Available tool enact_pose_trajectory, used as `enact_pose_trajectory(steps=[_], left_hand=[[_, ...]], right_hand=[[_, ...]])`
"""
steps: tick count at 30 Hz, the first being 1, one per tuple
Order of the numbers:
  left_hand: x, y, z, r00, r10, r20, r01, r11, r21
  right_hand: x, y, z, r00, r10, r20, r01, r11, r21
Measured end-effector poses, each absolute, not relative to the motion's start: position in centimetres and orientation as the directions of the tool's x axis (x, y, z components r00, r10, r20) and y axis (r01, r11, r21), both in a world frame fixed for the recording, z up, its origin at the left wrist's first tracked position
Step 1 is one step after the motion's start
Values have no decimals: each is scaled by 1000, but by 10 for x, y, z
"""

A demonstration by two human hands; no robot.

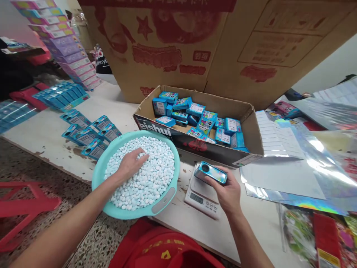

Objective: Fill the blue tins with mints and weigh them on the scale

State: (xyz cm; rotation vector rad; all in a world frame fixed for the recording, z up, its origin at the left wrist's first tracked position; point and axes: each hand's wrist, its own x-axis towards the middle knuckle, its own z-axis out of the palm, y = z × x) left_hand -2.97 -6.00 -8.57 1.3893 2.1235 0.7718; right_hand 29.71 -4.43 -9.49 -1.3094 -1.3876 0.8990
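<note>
My left hand point(130, 164) rests in a turquoise basin point(96, 175) full of small white and pale blue candies point(147, 182). Its fingertips are down among the candies, and what they hold, if anything, is hidden. My right hand point(227, 188) grips a small blue tin point(212, 172) with a dark round opening at its left end. The tin is held tilted over a white digital scale point(203, 200); whether it touches the scale's plate cannot be told.
An open carton point(240, 156) of small blue boxes point(205, 124) lies behind the basin and scale. Blue packs point(87, 136) stand at the left. A large cardboard box point(178, 48) rises behind. Shiny film point(295, 186) and plastic bags point(299, 230) lie at the right.
</note>
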Motion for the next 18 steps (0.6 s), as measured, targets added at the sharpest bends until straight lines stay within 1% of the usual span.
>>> enact_pose_trajectory(steps=[1, 2, 3, 4, 5, 6, 7, 9, 11, 14, 18], left_hand=[[-31, -58, -84, -433, 896, -100, 525, 341, 780], [-33, -57, -81, -494, 856, -149, 342, 350, 872], [-34, -56, -77, -528, 815, -238, 110, 343, 933], [-36, -55, -72, -527, 779, -341, -139, 316, 938], [-38, -54, -66, -493, 753, -436, -366, 276, 889], [-40, -54, -60, -445, 740, -505, -539, 228, 811], [-41, -54, -53, -405, 736, -542, -655, 180, 734], [-40, -55, -36, -391, 751, -532, -757, 65, 650], [-35, -56, -17, -411, 793, -450, -775, -43, 631], [-22, -54, 7, -475, 827, -300, -721, -170, 672], [-6, -49, 16, -625, 761, -175, -579, -302, 757]], right_hand=[[294, -44, -85, 65, 980, 190, 264, 167, -950], [289, -43, -75, 59, 974, 220, 273, 196, -942], [283, -41, -65, 47, 968, 248, 274, 226, -935], [275, -39, -55, 28, 961, 274, 265, 257, -930], [266, -37, -46, -5, 954, 299, 246, 291, -924], [255, -34, -39, -55, 944, 326, 224, 330, -917], [243, -32, -33, -113, 928, 356, 204, 372, -905], [215, -27, -25, -244, 879, 411, 189, 459, -868], [185, -24, -23, -358, 823, 441, 197, 528, -826], [148, -24, -24, -470, 771, 430, 221, 575, -788], [123, -30, -29, -510, 763, 397, 249, 573, -781]])
